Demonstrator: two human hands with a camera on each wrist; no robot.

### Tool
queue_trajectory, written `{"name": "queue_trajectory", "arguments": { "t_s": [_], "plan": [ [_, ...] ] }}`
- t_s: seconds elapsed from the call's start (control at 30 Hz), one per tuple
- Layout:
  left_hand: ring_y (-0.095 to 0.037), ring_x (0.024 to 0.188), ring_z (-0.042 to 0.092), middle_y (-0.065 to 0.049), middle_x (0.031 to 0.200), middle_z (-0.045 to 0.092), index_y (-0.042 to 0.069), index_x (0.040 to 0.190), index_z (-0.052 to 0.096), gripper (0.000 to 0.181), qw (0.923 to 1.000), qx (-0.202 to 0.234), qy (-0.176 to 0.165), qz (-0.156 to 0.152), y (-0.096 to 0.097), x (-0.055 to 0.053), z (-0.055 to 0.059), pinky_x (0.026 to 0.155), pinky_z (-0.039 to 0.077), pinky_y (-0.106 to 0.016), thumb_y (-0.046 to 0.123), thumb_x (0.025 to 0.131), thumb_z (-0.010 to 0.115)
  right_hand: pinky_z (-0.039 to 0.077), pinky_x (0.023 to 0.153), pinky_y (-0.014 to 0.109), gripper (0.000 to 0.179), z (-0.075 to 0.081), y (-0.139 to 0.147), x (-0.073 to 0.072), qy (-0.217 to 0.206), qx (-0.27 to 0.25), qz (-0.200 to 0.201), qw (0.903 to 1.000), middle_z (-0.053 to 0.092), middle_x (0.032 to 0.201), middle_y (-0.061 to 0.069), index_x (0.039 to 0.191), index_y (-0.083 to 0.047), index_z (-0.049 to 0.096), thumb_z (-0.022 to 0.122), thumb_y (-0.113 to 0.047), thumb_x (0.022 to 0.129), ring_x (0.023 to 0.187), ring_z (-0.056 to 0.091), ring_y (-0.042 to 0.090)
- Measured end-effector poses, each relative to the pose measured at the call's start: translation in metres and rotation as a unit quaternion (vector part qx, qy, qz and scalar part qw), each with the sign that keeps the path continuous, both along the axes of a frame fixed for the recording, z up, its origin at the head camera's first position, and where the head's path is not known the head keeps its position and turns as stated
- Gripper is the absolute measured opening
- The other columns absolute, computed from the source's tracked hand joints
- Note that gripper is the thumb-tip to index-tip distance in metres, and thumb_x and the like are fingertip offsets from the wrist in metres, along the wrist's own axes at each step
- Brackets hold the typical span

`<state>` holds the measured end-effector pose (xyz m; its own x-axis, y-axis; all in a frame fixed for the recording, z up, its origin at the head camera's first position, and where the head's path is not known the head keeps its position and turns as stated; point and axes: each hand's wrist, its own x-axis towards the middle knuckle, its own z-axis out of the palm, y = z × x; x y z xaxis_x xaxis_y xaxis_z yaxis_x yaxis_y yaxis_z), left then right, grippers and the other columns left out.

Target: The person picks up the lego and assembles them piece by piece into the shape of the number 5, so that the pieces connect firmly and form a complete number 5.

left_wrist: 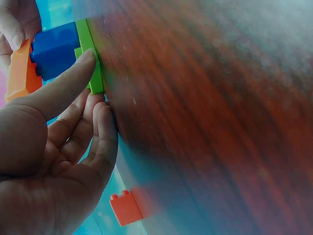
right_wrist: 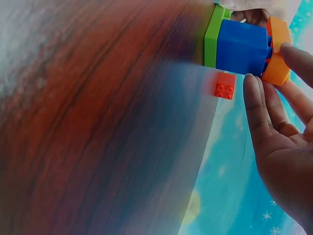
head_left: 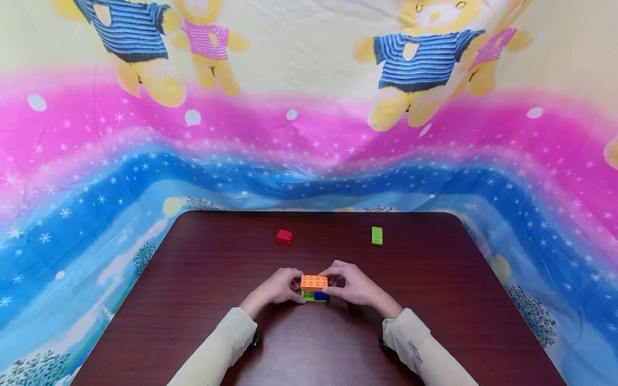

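Between the hands, a small stack stands on the table: a light green plate (left_wrist: 86, 36) at the bottom, a blue brick (left_wrist: 55, 50) on its right part, and an orange brick (head_left: 314, 282) over the blue one. The left hand (head_left: 282, 287) pinches the left end of the green plate, thumb in front. With thumb and fingers the right hand (head_left: 354, 284) grips the right end of the orange brick. In the right wrist view the orange brick (right_wrist: 278, 68) sits slightly tilted, and blue studs show in the gap beneath it.
A red brick (head_left: 284, 236) lies on its side toward the back of the dark wooden table (head_left: 203, 268). Farther right lies a light green piece (head_left: 377, 236). A printed cloth with bears (head_left: 309, 134) hangs behind and beside the table.
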<state>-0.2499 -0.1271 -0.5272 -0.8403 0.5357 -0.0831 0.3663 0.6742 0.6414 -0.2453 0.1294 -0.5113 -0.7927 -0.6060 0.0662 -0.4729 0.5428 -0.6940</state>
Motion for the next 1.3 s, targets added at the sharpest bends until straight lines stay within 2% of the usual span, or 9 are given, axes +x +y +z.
{"name": "queue_trajectory", "arguments": {
  "t_s": [0.4,0.63,1.0,1.3],
  "plan": [
    [-0.013,0.083,0.061,0.0,0.09,0.065,0.009,0.098,0.067,0.033,1.0,-0.004,-0.001,-0.001,0.0003,-0.0001,0.0003,0.075,0.054,-0.029,0.015,0.079,0.092,0.059,0.08,0.027,0.034,0.0021,-0.0012,0.0042,0.012,0.006,-0.004,0.9999,0.062,0.099,-0.002,0.125,-0.021,0.075,0.081,-0.026,0.091,0.087,0.063,0.004],
    [-0.013,0.082,0.061,-0.003,0.09,0.066,0.008,0.098,0.067,0.032,1.0,-0.002,0.005,-0.006,0.0006,-0.0003,0.0023,0.075,0.054,-0.028,0.015,0.079,0.092,0.057,0.08,0.025,0.036,0.0032,-0.0019,0.0062,0.034,0.026,-0.011,0.999,0.06,0.096,-0.003,0.127,-0.022,0.074,0.081,-0.026,0.092,0.085,0.059,0.009],
    [-0.012,0.08,0.059,-0.002,0.088,0.065,0.008,0.098,0.067,0.033,0.9999,0.003,0.005,-0.011,-0.0006,0.0,0.0019,0.073,0.052,-0.025,0.013,0.077,0.092,0.057,0.077,0.026,0.035,0.002,-0.0039,0.0078,0.054,0.03,-0.008,0.998,0.059,0.095,0.0,0.126,-0.021,0.075,0.081,-0.024,0.092,0.085,0.06,0.013],
    [-0.012,0.081,0.058,0.0,0.088,0.064,0.007,0.102,0.068,0.035,1.0,0.003,-0.002,-0.001,-0.0009,-0.0011,0.0007,0.074,0.053,-0.028,0.014,0.078,0.092,0.057,0.075,0.026,0.035,0.0011,-0.0054,0.008,0.065,0.037,-0.012,0.9971,0.06,0.094,0.0,0.124,-0.019,0.076,0.083,-0.024,0.09,0.083,0.059,0.015]
  ]
}}
